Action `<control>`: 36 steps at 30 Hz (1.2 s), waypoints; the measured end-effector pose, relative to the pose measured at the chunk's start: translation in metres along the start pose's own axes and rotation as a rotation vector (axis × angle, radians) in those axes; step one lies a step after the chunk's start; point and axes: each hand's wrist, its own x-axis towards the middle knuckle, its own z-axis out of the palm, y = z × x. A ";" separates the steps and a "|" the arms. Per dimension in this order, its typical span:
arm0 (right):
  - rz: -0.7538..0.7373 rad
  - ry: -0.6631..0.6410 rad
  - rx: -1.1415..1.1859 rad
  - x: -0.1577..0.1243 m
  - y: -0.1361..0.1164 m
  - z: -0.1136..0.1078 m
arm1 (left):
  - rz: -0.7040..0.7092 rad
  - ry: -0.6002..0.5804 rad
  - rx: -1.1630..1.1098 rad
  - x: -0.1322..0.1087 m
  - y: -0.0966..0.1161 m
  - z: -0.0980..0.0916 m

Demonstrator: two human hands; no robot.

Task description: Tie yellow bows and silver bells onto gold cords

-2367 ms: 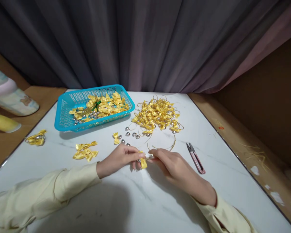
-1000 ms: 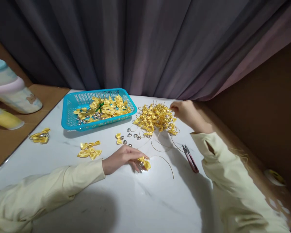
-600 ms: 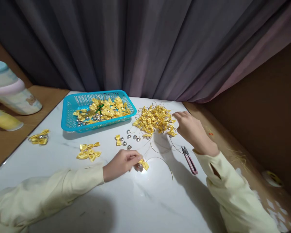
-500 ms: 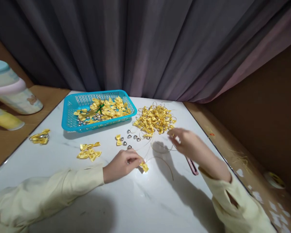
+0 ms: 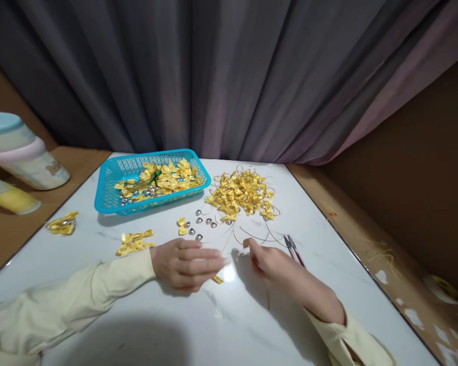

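Observation:
My left hand (image 5: 193,265) is low over the white tabletop, fingers stretched out side by side and slightly blurred. Part of a yellow satin bow (image 5: 217,279) peeks out below its fingertips. Opposite it, my right hand (image 5: 269,262) has a bent index finger apart from the thumb, and nothing shows between them. Thin gold cord (image 5: 257,239) curves across the table just beyond the right fingertips. Silver heart-shaped beads (image 5: 208,221) and a single bow (image 5: 182,225) lie past my left hand. A large heap of yellow bows with cord loops (image 5: 240,193) sits farther back.
A blue basket (image 5: 110,207) holding bows, beads and a tied cord bundle stands at the back left. Small snips (image 5: 294,249) lie beside my right forearm. More bows (image 5: 133,242) rest by my left sleeve. A tumbler (image 5: 30,157) stands at the far left.
My right hand has drawn back from the bow heap toward me. My left hand has gone from pinching a bow to stretched fingers partly covering a bow. The view has shifted slightly.

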 end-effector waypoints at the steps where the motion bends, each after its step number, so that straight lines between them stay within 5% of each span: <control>1: -0.016 0.028 0.145 -0.001 0.001 -0.006 | 0.074 -0.010 0.033 -0.002 -0.006 0.000; 3: -0.038 0.107 0.445 -0.004 0.001 -0.018 | 0.088 -0.058 0.018 0.000 -0.018 0.000; 5: -0.027 0.156 0.747 -0.005 -0.001 -0.025 | -0.057 -0.114 -0.104 0.011 -0.027 0.001; 9: 0.020 0.102 1.225 -0.004 -0.003 -0.024 | -0.676 -0.156 -0.617 0.044 -0.036 0.007; 14: -0.054 -0.060 1.556 0.005 0.001 -0.004 | -1.171 -0.138 -1.277 0.064 -0.027 0.021; 18: -0.085 -0.204 1.781 0.012 0.004 0.010 | -1.291 -0.201 -1.593 0.057 -0.017 0.033; 25: -0.126 -0.126 1.946 0.012 0.004 0.011 | -1.504 0.123 -1.803 0.040 -0.017 0.045; 31: -0.156 -0.020 1.838 0.010 0.005 0.010 | -1.599 0.279 -1.928 0.032 -0.021 0.047; 36: -0.113 -0.005 1.582 0.010 0.000 0.016 | -1.588 0.234 -1.832 0.029 -0.023 0.048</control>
